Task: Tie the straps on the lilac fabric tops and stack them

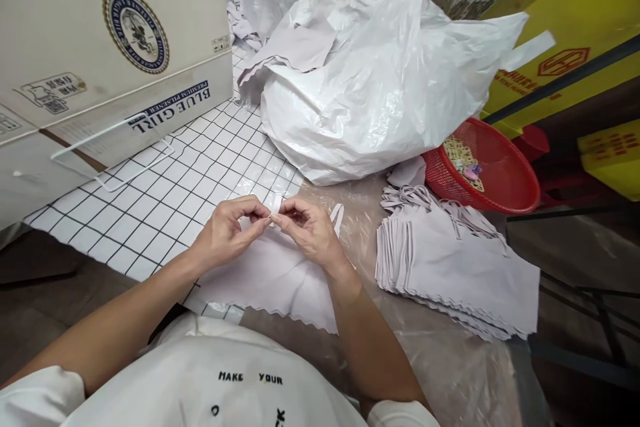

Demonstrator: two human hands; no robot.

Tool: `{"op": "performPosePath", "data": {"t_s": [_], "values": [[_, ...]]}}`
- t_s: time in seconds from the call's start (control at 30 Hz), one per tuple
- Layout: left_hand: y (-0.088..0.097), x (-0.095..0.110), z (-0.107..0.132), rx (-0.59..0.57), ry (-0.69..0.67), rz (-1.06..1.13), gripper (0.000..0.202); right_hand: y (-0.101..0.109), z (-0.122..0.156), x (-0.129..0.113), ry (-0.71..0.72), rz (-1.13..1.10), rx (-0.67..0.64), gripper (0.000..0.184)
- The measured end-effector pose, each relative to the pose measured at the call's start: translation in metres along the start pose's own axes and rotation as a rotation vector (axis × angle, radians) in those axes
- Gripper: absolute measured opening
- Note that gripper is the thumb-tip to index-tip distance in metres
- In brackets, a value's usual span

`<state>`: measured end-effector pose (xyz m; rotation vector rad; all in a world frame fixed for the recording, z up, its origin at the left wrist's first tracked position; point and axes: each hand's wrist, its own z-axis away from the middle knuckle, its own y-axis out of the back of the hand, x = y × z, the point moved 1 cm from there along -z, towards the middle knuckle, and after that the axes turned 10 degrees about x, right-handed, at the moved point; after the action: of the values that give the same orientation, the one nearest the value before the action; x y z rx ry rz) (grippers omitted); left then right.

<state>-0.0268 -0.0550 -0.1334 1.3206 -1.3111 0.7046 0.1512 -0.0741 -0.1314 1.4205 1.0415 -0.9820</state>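
Observation:
A pale lilac strappy garment [270, 290] with a wavy hem, much like a camisole, lies flat in front of me. My left hand [233, 227] is closed in a pinch on its thin strap [277, 201], just above the fabric. Fingertips almost touching the left ones, my right hand [311, 230] pinches the same strap. The exact spot between the fingertips is too small to make out. Another strap loop [337, 217] sticks up beyond my right hand. To the right lies a neat stack of similar garments [460, 267], their straps bunched at the far end.
A large white plastic bag [370, 93] stands at the back, cloth spilling from it. Behind my left hand is a beer carton [180, 33], with a white wire frame [113, 155] before it. A red basket [515, 173] holds small beige pieces. Checked cloth [165, 213] covers the table.

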Motion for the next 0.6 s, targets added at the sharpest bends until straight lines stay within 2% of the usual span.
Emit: {"op": "performPosePath", "data": {"t_s": [0.17, 0.27, 0.37, 0.5, 0.6], "values": [[-0.001, -0.022, 0.009, -0.073, -0.037, -0.128, 0.015, -0.007, 0.005, 0.018, 0.003, 0.068, -0.031, 0.021], [-0.003, -0.04, 0.021, -0.148, -0.103, -0.362, 0.007, -0.011, 0.015, 0.032, -0.059, 0.1, -0.057, 0.021], [-0.006, -0.052, 0.032, -0.219, -0.143, -0.571, 0.013, -0.018, 0.024, 0.046, -0.132, 0.099, -0.033, 0.021], [-0.01, -0.055, 0.039, -0.248, -0.113, -0.561, 0.007, -0.025, 0.031, 0.057, -0.128, 0.113, 0.027, 0.021], [-0.011, -0.053, 0.039, -0.253, -0.051, -0.517, 0.008, -0.027, 0.034, 0.058, -0.068, 0.145, 0.034, 0.023]]}}
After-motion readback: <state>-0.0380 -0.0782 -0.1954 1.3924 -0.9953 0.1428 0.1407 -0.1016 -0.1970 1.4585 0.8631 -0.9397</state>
